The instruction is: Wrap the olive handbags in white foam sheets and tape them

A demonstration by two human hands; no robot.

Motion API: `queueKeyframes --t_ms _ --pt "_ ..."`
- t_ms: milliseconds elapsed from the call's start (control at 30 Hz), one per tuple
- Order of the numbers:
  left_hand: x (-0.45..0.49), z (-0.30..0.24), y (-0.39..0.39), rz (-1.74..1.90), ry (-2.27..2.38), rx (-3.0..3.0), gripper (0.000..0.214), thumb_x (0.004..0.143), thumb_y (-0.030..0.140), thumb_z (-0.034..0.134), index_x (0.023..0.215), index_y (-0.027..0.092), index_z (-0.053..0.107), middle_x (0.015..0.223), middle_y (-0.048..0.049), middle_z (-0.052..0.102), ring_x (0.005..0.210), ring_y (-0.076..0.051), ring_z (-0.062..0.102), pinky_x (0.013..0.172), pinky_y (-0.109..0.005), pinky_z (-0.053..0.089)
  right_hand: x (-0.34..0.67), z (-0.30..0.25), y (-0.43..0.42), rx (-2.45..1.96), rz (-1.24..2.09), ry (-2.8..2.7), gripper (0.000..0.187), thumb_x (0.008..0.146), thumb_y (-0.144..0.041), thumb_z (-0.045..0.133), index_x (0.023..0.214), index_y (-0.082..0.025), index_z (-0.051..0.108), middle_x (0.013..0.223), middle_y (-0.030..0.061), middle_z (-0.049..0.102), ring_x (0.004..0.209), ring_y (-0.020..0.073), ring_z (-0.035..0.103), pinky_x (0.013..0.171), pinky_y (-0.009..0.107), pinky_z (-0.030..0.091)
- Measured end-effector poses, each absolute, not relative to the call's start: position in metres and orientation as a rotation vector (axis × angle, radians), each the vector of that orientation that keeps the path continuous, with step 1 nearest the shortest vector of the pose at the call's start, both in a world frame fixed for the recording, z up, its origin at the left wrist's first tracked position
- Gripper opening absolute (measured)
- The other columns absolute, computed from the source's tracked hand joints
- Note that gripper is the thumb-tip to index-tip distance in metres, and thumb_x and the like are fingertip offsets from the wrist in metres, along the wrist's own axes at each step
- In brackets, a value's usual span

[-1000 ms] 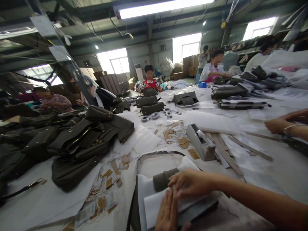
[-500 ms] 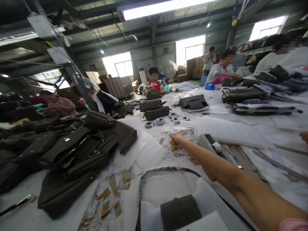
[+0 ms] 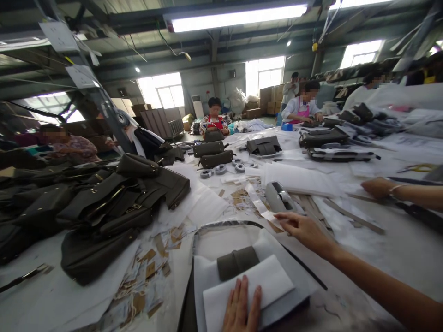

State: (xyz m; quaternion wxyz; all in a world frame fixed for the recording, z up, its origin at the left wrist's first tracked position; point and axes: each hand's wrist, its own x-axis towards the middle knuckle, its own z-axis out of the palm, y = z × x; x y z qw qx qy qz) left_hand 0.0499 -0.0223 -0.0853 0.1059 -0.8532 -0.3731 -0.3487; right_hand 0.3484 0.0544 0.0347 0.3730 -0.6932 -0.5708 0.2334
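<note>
My left hand lies flat, fingers stretched, on a white foam sheet. The sheet is folded over a dark olive bag, and the bag's handle tab pokes out just above it. My right hand reaches in from the right, beside a grey tape dispenser. Its fingertips pinch a small pale paper tag. A loose heap of brown and white tags lies beyond it.
A pile of dark olive bags fills the left of the table, with scattered tags below it. Another person's hand with a bracelet rests at the right. Flat strips, tape rolls and more bags lie farther back, where several people work.
My right hand went out to the tag heap and has pulled back beside the tape dispenser with a tag. My left hand, out of view half a second ago, lies on the foam again.
</note>
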Motion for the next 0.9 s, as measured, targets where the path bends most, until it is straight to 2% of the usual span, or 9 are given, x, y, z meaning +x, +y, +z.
queueKeyframes --t_ms 100,167,267,367,433,533,600,733,900 --pt "0.042 -0.065 -0.030 -0.956 -1.105 -2.656 0.061 0.092 0.032 0.056 0.150 0.023 0.040 0.150 -0.0125 0.046 0.137 -0.031 0.045 0.105 -0.043 0.051 0.366 0.015 0.017 -1.846 0.538 -1.568 0.041 0.085 -0.041 0.054 0.115 -0.020 0.073 0.100 0.0073 0.076 0.071 0.0219 0.069 0.076 0.037 0.056" --pt "0.041 -0.054 -0.034 -0.855 -1.145 -2.703 0.065 0.090 0.025 0.056 0.151 0.022 0.037 0.155 -0.0110 0.038 0.140 -0.031 0.042 0.106 -0.043 0.050 0.374 0.000 -0.001 -1.871 0.497 -1.658 0.041 0.086 -0.037 0.052 0.116 -0.018 0.073 0.110 0.0096 0.074 0.089 0.0259 0.071 0.088 0.040 0.055" --pt "0.041 -0.044 -0.037 -0.742 -1.191 -2.737 0.072 0.087 0.017 0.057 0.153 0.024 0.030 0.158 -0.0092 0.033 0.142 -0.029 0.039 0.108 -0.045 0.048 0.377 -0.014 -0.026 -1.901 0.281 -1.817 0.040 0.081 -0.027 0.056 0.117 -0.018 0.072 0.129 0.0132 0.065 0.120 0.0323 0.060 0.103 0.049 0.048" --pt "0.042 -0.041 -0.038 -0.724 -1.213 -2.770 0.072 0.089 0.019 0.058 0.154 0.025 0.027 0.159 -0.0097 0.032 0.143 -0.030 0.036 0.111 -0.047 0.045 0.367 -0.016 -0.054 -1.892 0.044 -1.843 0.040 0.081 -0.023 0.056 0.119 -0.020 0.070 0.138 0.0143 0.057 0.130 0.0350 0.051 0.109 0.055 0.041" --pt "0.042 -0.039 -0.039 -0.709 -1.221 -2.792 0.072 0.090 0.019 0.058 0.154 0.026 0.027 0.159 -0.0105 0.032 0.144 -0.030 0.035 0.111 -0.049 0.043 0.355 -0.016 -0.071 -1.887 0.209 -1.766 0.037 0.088 -0.027 0.050 0.120 -0.020 0.068 0.124 0.0140 0.067 0.118 0.0323 0.061 0.103 0.051 0.047" --pt "0.043 -0.036 -0.039 -0.680 -1.231 -2.816 0.071 0.091 0.018 0.058 0.154 0.026 0.027 0.159 -0.0118 0.032 0.145 -0.030 0.033 0.112 -0.051 0.042 0.338 -0.018 -0.089 -1.827 0.762 -1.545 0.038 0.091 -0.039 0.049 0.119 -0.021 0.067 0.098 0.0095 0.075 0.093 0.0290 0.071 0.086 0.044 0.056" --pt "0.042 -0.034 -0.040 -0.671 -1.225 -2.825 0.070 0.091 0.022 0.059 0.154 0.025 0.027 0.159 -0.0127 0.032 0.145 -0.031 0.032 0.113 -0.051 0.041 0.328 -0.020 -0.095 -1.687 1.040 -1.372 0.042 0.087 -0.045 0.055 0.120 -0.020 0.068 0.099 0.0083 0.075 0.095 0.0298 0.070 0.085 0.043 0.057" --pt "0.041 -0.031 -0.041 -0.699 -1.205 -2.836 0.074 0.090 0.034 0.065 0.153 0.023 0.028 0.158 -0.0147 0.033 0.145 -0.032 0.033 0.112 -0.053 0.041 0.312 -0.010 -0.095 -1.455 1.373 -1.071 0.048 0.081 -0.045 0.064 0.119 -0.017 0.069 0.110 0.0090 0.073 0.108 0.0301 0.066 0.097 0.045 0.051" --pt "0.039 -0.033 -0.039 -0.806 -1.265 -2.796 0.083 0.086 0.026 0.068 0.155 0.023 0.022 0.158 -0.0158 0.033 0.144 -0.033 0.033 0.112 -0.054 0.041 0.288 0.025 -0.084 -1.286 1.419 -0.893 0.043 0.076 -0.031 0.064 0.117 -0.019 0.071 0.118 0.0090 0.071 0.115 0.0272 0.062 0.105 0.046 0.045"
